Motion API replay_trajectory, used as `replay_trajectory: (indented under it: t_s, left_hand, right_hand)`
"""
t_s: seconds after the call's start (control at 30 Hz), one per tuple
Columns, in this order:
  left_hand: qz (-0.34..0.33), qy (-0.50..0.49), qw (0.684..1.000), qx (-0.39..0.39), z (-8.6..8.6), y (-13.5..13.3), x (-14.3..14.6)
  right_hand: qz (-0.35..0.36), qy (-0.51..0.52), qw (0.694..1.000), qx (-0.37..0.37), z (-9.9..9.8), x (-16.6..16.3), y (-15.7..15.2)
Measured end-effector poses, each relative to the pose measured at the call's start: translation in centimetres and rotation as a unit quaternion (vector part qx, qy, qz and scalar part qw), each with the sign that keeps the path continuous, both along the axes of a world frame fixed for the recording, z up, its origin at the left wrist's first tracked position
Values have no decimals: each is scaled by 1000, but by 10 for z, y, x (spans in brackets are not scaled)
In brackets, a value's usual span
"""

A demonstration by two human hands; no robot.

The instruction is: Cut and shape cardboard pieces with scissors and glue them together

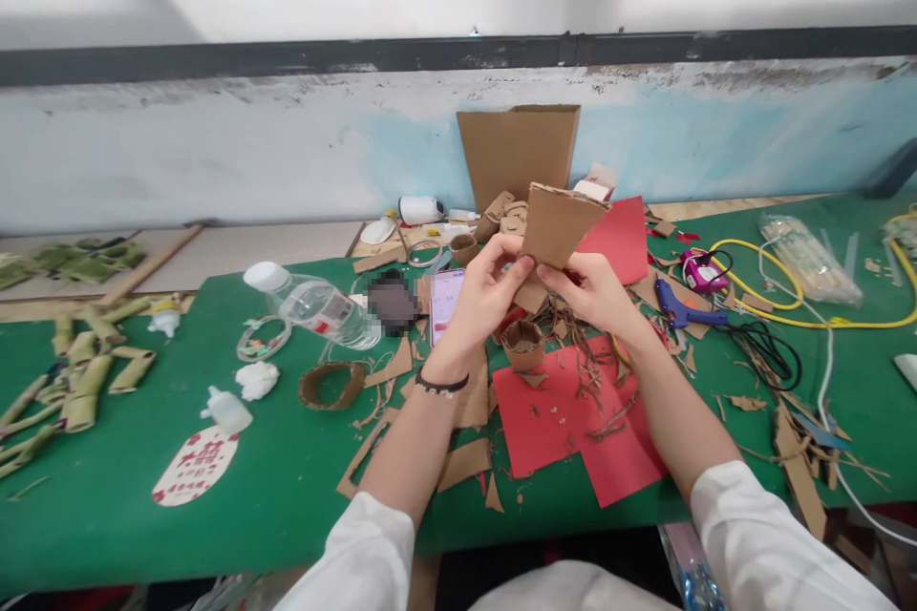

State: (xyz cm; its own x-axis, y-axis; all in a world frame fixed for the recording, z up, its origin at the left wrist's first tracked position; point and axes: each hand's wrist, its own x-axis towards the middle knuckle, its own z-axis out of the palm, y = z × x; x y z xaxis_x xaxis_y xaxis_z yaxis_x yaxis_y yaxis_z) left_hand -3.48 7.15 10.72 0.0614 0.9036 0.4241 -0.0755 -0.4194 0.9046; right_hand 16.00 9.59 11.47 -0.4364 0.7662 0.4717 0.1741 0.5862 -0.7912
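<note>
A folded piece of cardboard (563, 224) is held up above the green table between both hands. My left hand (491, 286) pinches its lower left edge, thumb in front. At the lower right edge, my right hand (591, 291) grips the same piece with thumb and fingers. Below the hands stands a small round cardboard cup (522, 346). Red paper sheets (544, 420) lie under it, strewn with brown scraps. A phone (445, 301) lies just left of my left hand, partly covered by it.
To the left are a plastic bottle (315, 305), a cardboard ring (330, 387), a glue bottle (227, 410) and several cut green stalks (90, 391). On the right lie a blue glue gun (684, 305), a yellow cable (778, 291) and bagged sticks (809, 258). A cardboard sheet (520, 148) leans on the wall.
</note>
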Motion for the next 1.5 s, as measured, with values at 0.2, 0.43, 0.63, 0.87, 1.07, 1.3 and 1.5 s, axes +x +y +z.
replay_trajectory:
  t_s: [0.2,0.43,0.63,0.87,1.07,1.3,1.5]
  left_hand:
    - [7,16,1000,6,1,-2,1]
    - [12,42,999,0,4,-4,-2]
    - [48,10,998,39,-11,4,7]
    - [36,10,999,6,-4,2,13]
    - [45,29,999,-1,-3,1,5]
    - [34,-12,999,18,-10,5,8]
    - [20,-19,1000,-9,-7,3,16]
  right_hand:
    - [-15,14,1000,21,0,0,-2]
    - [-8,47,998,-42,-3,4,5]
    - [13,16,1000,14,-5,1,6]
    - [-43,10,999,29,-10,0,7]
    - [-1,57,997,-43,-9,2,11]
    - [-11,5,999,31,-7,-1,6]
    - [-19,41,999,-6,-11,-4,4]
